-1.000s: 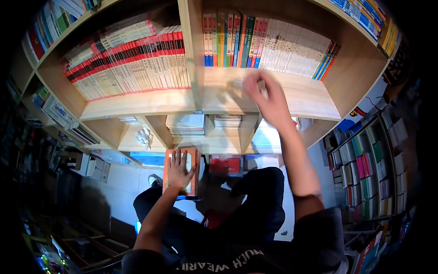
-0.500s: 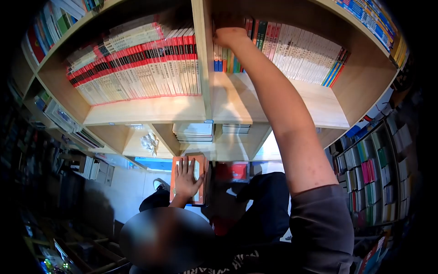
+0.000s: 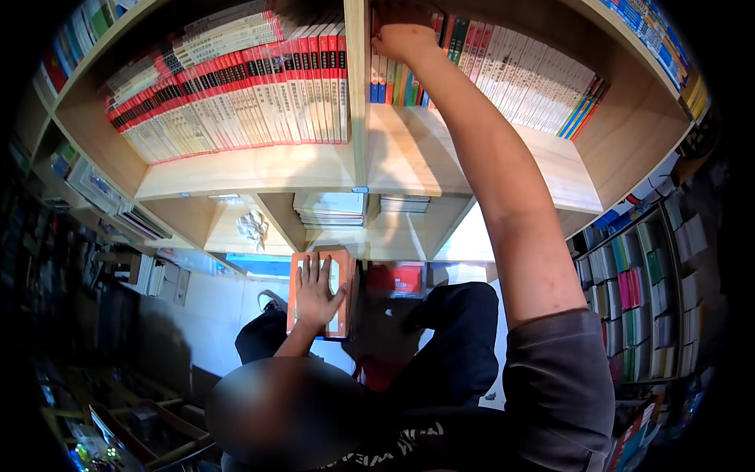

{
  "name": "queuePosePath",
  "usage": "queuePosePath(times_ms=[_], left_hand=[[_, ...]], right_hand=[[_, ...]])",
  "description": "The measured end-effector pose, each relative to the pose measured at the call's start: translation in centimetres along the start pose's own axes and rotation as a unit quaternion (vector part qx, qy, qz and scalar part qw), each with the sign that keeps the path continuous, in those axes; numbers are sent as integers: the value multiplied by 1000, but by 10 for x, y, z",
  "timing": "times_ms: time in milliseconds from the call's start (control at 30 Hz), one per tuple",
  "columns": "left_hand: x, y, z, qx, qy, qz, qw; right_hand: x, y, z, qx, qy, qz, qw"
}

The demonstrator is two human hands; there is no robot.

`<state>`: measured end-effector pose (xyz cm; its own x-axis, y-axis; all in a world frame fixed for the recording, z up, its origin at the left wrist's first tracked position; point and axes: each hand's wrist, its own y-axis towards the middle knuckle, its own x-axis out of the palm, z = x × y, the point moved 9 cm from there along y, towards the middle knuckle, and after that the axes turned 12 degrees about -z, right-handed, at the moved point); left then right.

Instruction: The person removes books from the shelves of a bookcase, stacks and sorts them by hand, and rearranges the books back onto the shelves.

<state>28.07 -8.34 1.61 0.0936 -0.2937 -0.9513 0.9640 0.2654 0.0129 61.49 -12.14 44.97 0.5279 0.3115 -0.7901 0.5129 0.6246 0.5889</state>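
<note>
My left hand [image 3: 316, 297] lies flat with spread fingers on top of a stack of books with an orange cover [image 3: 343, 271], above my lap. Up at the left end of the right compartment, my right hand [image 3: 403, 35] reaches over the tops of a row of books [image 3: 397, 85] with colourful spines. Its fingers are in shadow behind the wrist, so what they touch or hold cannot be made out. Farther right in that row stand many white-spined books [image 3: 523, 75].
Red and white books [image 3: 244, 98] fill the left compartment beyond the upright divider [image 3: 356, 102]. Lower cubbies hold a paper stack [image 3: 330, 208] and crumpled paper [image 3: 252, 228]. A red package [image 3: 405, 278] lies below. More bookshelves [image 3: 637, 291] stand at the right.
My right hand has gone from above the bare shelf board up and left to the tops of the books. My left hand stays on the stack. The view has shifted slightly.
</note>
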Motion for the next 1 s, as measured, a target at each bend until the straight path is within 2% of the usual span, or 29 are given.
queuePosePath(times_ms=[167,233,267,400,567,600,667,700,767,800,833,900,1000], left_hand=[[-2,1,0,1,1,5,1000],[-2,0,0,-1,-5,2,1000],[-2,0,0,-3,0,-1,1000],[-1,1,2,-7,5,-11,1000],[1,2,1,-4,6,-3,1000],[0,1,1,-3,3,0,1000],[0,0,1,-4,6,-3,1000],[0,1,1,-6,9,-5,1000],[-1,1,2,-5,10,-2,1000],[-1,1,3,-5,9,-1,1000],[-1,1,4,-4,10,1,1000],[-1,1,3,-7,1,-3,1000],[2,2,0,-7,16,-5,1000]], right_hand=[[0,-4,-2,-5,0,2,1000],[-10,-10,-5,-5,-4,40,999],[-18,-19,-9,-23,-9,103,994],[-21,-30,-11,-37,2,112,993],[-44,-53,-24,-30,-16,176,984],[-44,-55,-26,-30,-17,177,984],[-22,-49,-20,25,18,26,999],[-25,-55,-22,25,16,29,999],[-53,-81,-35,-20,-26,179,983],[-22,-72,-33,-2,-51,69,996],[-11,-74,-30,-1,-53,72,996],[-35,-99,-41,-33,-52,206,977],[-38,-109,-38,-32,-29,203,978]])
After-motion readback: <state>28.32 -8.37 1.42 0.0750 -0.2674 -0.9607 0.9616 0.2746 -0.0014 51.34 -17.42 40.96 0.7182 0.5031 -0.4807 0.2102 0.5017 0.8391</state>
